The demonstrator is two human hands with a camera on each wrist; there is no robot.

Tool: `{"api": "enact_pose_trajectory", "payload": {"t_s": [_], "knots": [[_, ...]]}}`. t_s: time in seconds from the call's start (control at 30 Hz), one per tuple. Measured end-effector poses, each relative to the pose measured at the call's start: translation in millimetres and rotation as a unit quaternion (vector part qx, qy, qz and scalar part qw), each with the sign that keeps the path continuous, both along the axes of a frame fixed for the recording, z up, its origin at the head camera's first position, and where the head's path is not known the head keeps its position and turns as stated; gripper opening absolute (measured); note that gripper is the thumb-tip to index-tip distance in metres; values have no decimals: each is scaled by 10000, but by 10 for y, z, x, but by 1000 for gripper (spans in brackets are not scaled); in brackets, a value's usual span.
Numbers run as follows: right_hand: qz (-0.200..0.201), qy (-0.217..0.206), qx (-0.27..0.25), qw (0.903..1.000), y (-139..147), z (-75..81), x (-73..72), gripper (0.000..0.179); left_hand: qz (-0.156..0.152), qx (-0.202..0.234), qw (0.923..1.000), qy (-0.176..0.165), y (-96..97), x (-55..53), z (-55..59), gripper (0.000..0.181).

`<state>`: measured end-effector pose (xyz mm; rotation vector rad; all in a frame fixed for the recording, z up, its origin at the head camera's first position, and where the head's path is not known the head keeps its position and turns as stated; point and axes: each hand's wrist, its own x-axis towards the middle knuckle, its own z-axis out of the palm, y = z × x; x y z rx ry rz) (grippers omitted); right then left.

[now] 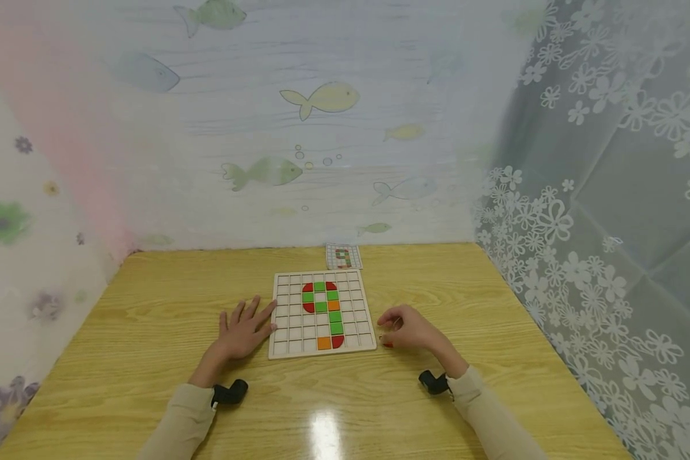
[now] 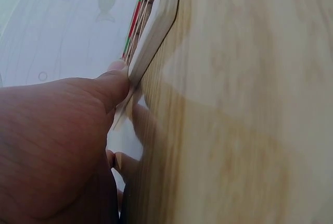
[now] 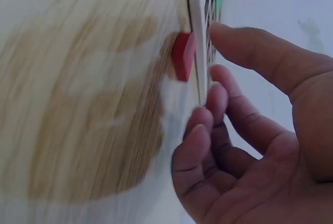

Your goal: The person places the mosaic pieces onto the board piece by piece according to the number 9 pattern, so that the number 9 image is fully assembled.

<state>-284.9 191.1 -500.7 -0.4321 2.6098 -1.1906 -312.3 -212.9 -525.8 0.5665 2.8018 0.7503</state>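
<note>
A white square grid board [image 1: 294, 331] lies on the table, with green [image 1: 336, 328], red [image 1: 338, 342] and orange [image 1: 324, 343] pieces set in its cells in the shape of a 9. My left hand [image 1: 240, 338] is spread flat beside the board, thumb and index fingertip at its left edge. In the left wrist view, the thumb [image 2: 117, 78] meets the board's side. Off the board's right edge, my right hand [image 1: 409, 329] hovers with fingers loosely bent, thumb apart, holding nothing. Just below its fingers, a loose red piece [image 3: 183, 54] lies on the table beside the board.
Behind the board, a small card [image 1: 353, 259] printed with a similar coloured 9 on a grid lies near the wall. The wooden table [image 1: 167, 306] meets a wall [image 1: 345, 191] painted with fish. A grey panel with white flowers [image 1: 558, 220] borders the right side.
</note>
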Motion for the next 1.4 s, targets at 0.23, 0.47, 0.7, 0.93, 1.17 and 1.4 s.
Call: {"api": "enact_pose_trajectory", "payload": {"t_s": [0.23,0.47,0.7,0.93,1.17,1.4], "knots": [[183,-98,103,9997,119,-16,-10,25,-9,38,10000,-39,-7,-2,2,61],[17,-67,69,10000,126,-23,-27,17,-12,202,9998,47,-15,-6,-13,62],[-14,-204,-1,9998,119,-28,11,18,-69,332,9992,190,-47,-28,-144,64],[62,-98,-40,9999,102,-19,29,18,27,232,9993,284,-58,-78,-241,61],[96,-68,-92,9999,90,-17,44,19,-20,320,9991,268,-63,-56,-202,63],[160,-139,-230,9995,84,-14,44,14,-67,373,9991,212,-52,2,-107,64]]}}
